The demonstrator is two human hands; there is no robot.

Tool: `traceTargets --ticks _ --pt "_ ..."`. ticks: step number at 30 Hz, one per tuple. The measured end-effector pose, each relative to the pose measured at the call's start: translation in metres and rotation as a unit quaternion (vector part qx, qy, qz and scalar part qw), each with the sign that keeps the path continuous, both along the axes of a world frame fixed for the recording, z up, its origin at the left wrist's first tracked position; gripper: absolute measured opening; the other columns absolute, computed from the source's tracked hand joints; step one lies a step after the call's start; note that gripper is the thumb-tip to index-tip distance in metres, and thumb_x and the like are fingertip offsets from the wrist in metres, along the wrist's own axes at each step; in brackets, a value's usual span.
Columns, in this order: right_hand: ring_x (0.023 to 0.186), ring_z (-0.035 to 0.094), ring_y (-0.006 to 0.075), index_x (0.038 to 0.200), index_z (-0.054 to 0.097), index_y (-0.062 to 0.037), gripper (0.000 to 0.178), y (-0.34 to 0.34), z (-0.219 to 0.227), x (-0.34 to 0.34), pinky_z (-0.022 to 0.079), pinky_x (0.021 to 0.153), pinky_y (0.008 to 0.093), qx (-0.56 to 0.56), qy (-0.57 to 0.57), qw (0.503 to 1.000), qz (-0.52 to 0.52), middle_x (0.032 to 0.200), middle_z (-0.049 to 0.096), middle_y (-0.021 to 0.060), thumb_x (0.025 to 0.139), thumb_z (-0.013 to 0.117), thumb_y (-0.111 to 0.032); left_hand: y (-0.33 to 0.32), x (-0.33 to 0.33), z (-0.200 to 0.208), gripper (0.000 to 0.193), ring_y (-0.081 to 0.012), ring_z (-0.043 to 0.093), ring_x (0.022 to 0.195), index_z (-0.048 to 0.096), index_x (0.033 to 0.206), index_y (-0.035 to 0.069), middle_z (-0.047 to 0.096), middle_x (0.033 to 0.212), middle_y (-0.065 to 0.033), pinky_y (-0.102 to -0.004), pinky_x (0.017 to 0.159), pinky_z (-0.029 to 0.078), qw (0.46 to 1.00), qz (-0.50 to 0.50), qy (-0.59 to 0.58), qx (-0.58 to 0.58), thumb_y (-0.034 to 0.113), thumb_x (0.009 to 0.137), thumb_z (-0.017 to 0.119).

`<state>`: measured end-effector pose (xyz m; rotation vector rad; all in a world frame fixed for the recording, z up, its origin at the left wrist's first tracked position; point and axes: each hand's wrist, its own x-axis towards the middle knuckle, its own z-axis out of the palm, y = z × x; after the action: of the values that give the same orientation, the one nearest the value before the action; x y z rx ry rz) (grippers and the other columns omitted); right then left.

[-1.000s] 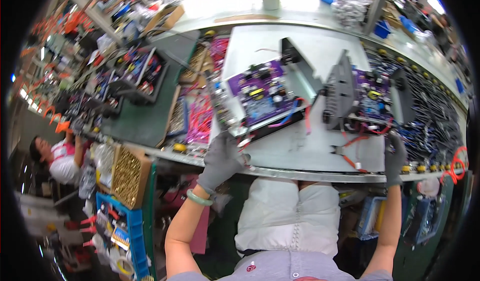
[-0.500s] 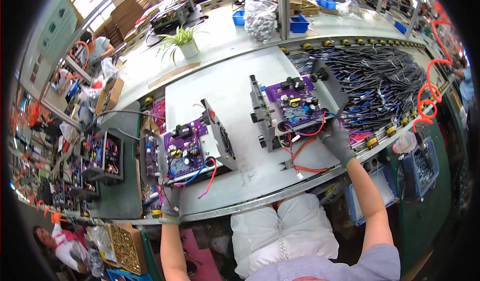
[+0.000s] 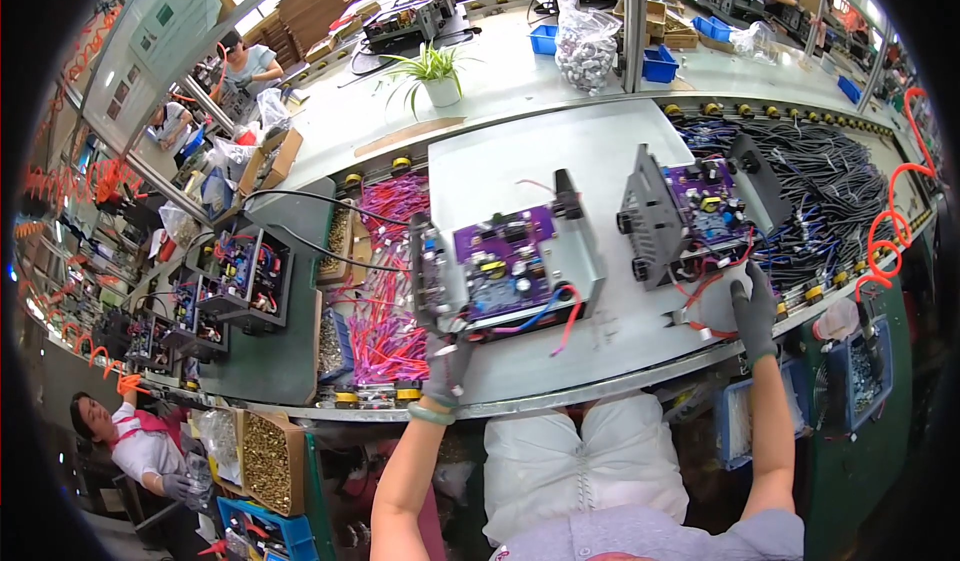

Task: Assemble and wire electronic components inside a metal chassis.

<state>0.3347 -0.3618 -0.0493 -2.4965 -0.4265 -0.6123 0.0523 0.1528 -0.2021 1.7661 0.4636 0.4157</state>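
My left hand (image 3: 447,368), in a grey glove, grips the near left corner of a metal chassis (image 3: 582,273). A purple circuit board (image 3: 502,261) lies inside it, and red and blue wires hang from its front edge. To the right stands a second chassis (image 3: 650,211) with a purple board and a perforated dark grey panel. My right hand (image 3: 758,316), also gloved, is just in front of that second chassis. Its fingers are stretched out with nothing held. Beside it a loop of red wires (image 3: 700,301) with a connector trails onto the pale board (image 3: 620,346).
Pink wire bundles (image 3: 385,331) lie left of the pale board, black cables (image 3: 830,181) right. Further left, more chassis (image 3: 245,276) stand on a green surface. A potted plant (image 3: 440,91) sits behind. An orange coiled hose (image 3: 890,226) hangs right. Co-workers sit around.
The left chassis has shifted right with my left hand, uncovering pink wires. My right hand has come away from the right chassis's front corner. The whole view has swung left.
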Motion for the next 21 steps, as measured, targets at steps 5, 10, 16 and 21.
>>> traceTargets --ticks 5,10,16,21 --pt "0.086 0.068 0.0186 0.105 0.067 -0.0015 0.018 -0.009 0.045 -0.071 0.053 0.075 0.0302 0.124 0.118 0.969 0.179 0.095 0.069 0.0098 0.088 0.066 -0.004 -0.112 0.085 0.060 0.061 -0.0198 0.061 0.093 0.042 0.129 0.002 0.058 0.108 -0.0105 -0.0324 0.076 0.051 0.991 -0.003 -0.042 0.127 -0.002 0.076 0.073" --pt "0.092 0.068 0.0316 0.124 0.059 -0.0054 0.047 0.086 0.059 -0.068 0.055 0.076 0.0397 0.180 0.104 0.950 0.233 0.101 0.068 0.0162 0.079 0.071 -0.013 -0.149 0.108 0.106 0.065 -0.0265 0.061 0.100 0.044 0.130 -0.001 0.056 0.119 -0.0167 -0.0361 0.086 0.051 1.000 0.003 0.008 0.006 -0.004 0.072 0.072" --pt "0.089 0.066 0.0408 0.109 0.063 -0.0044 0.035 0.116 0.003 -0.031 0.053 0.076 0.0444 0.119 0.258 0.952 0.109 0.090 0.069 0.0221 0.075 0.068 -0.011 -0.155 0.100 0.069 0.059 -0.0234 0.057 0.095 0.043 0.127 0.001 0.056 0.109 -0.0119 -0.0357 0.081 0.048 0.994 0.046 -0.081 0.055 -0.003 0.075 0.070" --pt "0.092 0.068 0.0375 0.106 0.065 -0.0071 0.032 0.094 0.036 -0.058 0.053 0.077 0.0442 0.034 0.280 0.946 0.157 0.093 0.070 0.0190 0.077 0.073 -0.017 -0.173 0.054 0.130 0.064 -0.0226 0.054 0.113 0.041 0.137 0.003 0.052 0.125 -0.0109 -0.0331 0.095 0.048 0.999 -0.024 0.029 -0.003 -0.002 0.081 0.069"
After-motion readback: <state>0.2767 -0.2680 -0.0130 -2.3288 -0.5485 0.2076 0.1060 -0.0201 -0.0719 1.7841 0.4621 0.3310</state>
